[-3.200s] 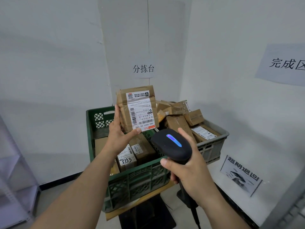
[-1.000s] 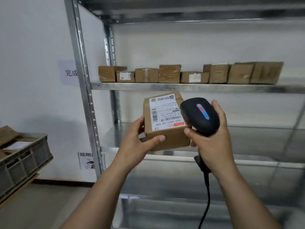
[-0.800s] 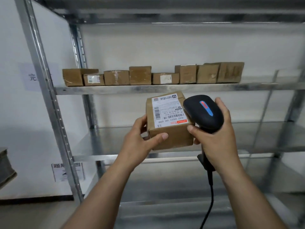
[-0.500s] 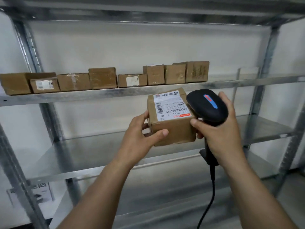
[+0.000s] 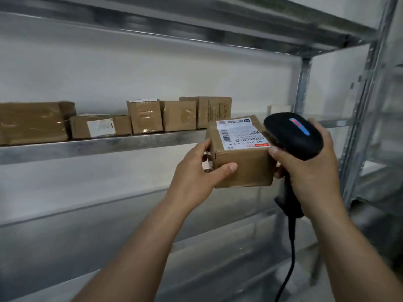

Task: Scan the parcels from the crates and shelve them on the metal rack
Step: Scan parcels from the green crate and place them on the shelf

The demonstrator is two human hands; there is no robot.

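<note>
Metal rack has room by its right post, beside the shelved boxes. Parcel is just in front of the rack, left hand gripping its corner, right hand curled round the scanner. I'd set it flat, label out.

A plain white painted wall fills the back of the view under soft, even light. In front of it stands a tall grey galvanised steel shelving rack with flat sheet-metal shelves and slim upright posts. Its dull lower shelf gives back a pale sheen. At the far right, more grey metal framing shows only as a blur.
</note>
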